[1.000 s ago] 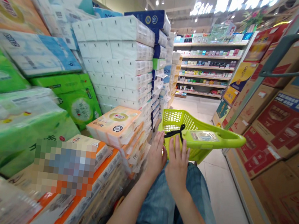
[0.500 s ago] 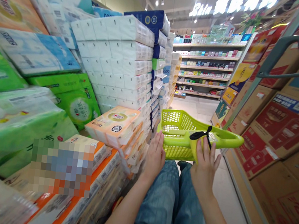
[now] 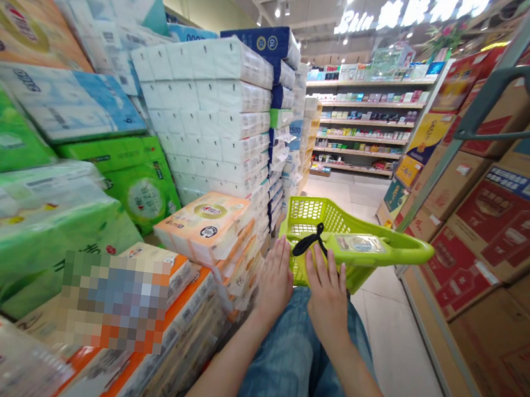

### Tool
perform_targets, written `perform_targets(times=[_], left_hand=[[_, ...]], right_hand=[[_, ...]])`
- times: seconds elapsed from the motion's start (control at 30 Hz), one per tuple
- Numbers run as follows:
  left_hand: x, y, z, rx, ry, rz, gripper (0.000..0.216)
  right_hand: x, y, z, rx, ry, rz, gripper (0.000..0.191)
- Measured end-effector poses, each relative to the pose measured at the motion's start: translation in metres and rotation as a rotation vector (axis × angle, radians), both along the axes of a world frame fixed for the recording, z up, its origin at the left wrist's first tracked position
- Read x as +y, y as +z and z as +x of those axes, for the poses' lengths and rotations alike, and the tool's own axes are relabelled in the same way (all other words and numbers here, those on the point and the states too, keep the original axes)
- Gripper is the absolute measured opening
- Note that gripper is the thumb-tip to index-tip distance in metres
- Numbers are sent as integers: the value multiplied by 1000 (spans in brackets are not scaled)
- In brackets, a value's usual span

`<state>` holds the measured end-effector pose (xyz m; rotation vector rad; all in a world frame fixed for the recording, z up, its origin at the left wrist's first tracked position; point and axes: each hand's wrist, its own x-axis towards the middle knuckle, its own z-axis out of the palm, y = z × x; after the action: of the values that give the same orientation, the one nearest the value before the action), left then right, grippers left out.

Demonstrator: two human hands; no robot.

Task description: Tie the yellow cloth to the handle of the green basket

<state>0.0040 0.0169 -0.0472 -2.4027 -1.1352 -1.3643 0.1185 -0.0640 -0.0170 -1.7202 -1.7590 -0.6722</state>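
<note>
- The left hand (image 3: pixel 275 285) is seen just below the centre of the frame, its fingers held straight and close together, near the basket's left corner.
- The right hand (image 3: pixel 328 300) is placed just right of it, fingers slightly spread; whether anything is pinched beneath cannot be told.
- A black strap (image 3: pixel 306 243) is seen just above the right fingertips, its long axis slanted from lower left to upper right.
- The lime-green basket (image 3: pixel 359 276) is set right of centre, beyond the hands; its long axis is laid left to right, and its handle (image 3: pixel 425 252) is pointed right.
- Jeans (image 3: pixel 272 376) are seen at lower centre.
- White packs (image 3: pixel 195 113) are stacked at upper left, cartons (image 3: pixel 480 215) at right.
- Shelves (image 3: pixel 354 105) are lined with goods at upper right.
</note>
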Motion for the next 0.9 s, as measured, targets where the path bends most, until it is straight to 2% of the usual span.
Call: perform_targets(times=[0.13, 0.23, 0.33, 0.5, 0.6, 0.7, 0.8, 0.9], left_hand=[[-3, 6, -7, 42, -31, -4, 81], [-4, 9, -11, 92, -76, 37, 80], [-6, 9, -12, 122, -98, 44, 81], [-6, 6, -9, 122, -26, 33, 80], [-4, 4, -9, 112, 10, 38, 79], [-3, 3, -10, 112, -17, 46, 80], [-4, 3, -9, 100, -39, 37, 81], [-7, 3, -7, 68, -41, 13, 82]], right_hand=[[-16, -3, 41, 42, -139, 37, 85], [-20, -2, 53, 122, -225, 47, 86], [-13, 1, 35, 157, -241, 57, 84], [8, 0, -28, 92, -141, 22, 72], [12, -2, -38, 58, -86, 2, 68], [6, -1, -12, 25, -111, 12, 72], [-3, 4, 23, 52, -213, 35, 77], [-6, 8, 36, 105, -300, 48, 80]])
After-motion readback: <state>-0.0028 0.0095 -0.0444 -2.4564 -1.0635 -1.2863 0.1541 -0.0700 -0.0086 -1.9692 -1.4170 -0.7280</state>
